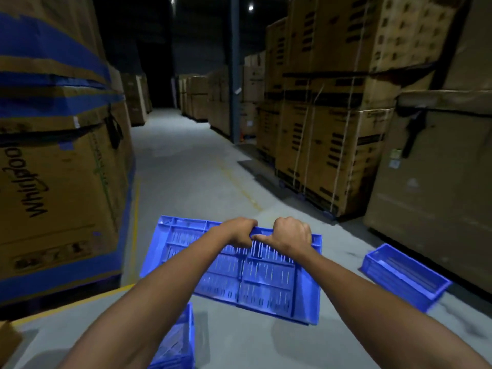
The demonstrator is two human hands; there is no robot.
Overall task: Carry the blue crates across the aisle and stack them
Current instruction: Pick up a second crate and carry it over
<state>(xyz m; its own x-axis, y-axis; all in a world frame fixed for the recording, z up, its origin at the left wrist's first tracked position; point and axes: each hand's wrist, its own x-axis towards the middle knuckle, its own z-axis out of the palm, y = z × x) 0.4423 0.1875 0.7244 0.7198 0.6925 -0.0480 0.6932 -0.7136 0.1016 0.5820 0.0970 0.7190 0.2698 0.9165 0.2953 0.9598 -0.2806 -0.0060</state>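
Crate of blue slotted plastic (266, 278), tilted — far rim gripped by curled left hand (239, 231) and right hand (290, 235). Second blue plastic crate (404, 275) lies to its right.

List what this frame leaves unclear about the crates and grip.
- Head view: fingertips of left hand and right hand, hidden behind the rim of the held crate.
- Head view: bottom crate, cut off by the frame edge and left forearm; stack height unknown.
- Head view: floor crate at right, blurred; contents unclear.
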